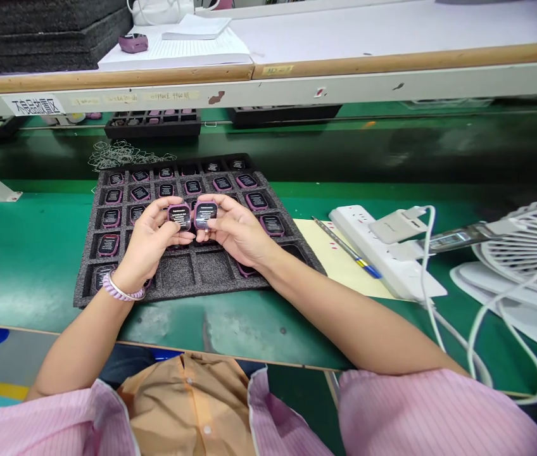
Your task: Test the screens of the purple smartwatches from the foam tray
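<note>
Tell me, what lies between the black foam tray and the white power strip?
A pale yellow paper sheet with a blue-tipped pen on it, seen from the head camera.

Factory assembly line, green conveyor belt [392, 158], foam tray [187, 269]

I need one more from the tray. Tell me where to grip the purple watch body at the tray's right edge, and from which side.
Grip the purple watch body by its two long side edges, from straight above. It lies flat, screen up, sunk in a pocket of the foam tray, so only the top is reachable.
</note>
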Demonstrator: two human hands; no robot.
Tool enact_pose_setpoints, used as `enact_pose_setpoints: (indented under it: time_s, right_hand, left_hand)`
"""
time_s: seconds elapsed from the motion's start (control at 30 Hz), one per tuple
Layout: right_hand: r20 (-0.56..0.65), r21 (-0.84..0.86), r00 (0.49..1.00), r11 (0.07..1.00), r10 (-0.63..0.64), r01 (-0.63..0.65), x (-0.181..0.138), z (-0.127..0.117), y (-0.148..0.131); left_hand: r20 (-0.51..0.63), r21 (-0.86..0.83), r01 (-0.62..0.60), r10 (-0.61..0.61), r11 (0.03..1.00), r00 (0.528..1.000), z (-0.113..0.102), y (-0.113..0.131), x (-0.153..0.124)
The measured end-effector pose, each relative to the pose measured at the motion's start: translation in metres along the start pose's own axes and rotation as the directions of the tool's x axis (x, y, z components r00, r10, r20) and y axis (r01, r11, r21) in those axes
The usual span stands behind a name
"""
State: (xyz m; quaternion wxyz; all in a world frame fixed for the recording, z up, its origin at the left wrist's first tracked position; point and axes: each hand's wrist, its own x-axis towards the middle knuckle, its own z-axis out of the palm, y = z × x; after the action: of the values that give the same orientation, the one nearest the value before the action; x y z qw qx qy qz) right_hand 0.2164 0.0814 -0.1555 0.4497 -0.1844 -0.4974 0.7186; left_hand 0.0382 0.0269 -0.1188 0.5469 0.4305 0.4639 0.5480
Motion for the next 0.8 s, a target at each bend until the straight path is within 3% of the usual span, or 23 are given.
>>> enact_pose_setpoints:
  time_s: [0.8]
  right_hand:
    - [-0.015, -0.048, 1.0, 0.999, -0.01, 0.01, -0.0002, -0.0002, 0.0006]
  left_hand:
    - [0.038, 0.011, -0.049, 0.049, 0.999, 0.998, -0.001, -0.0038, 0.0009]
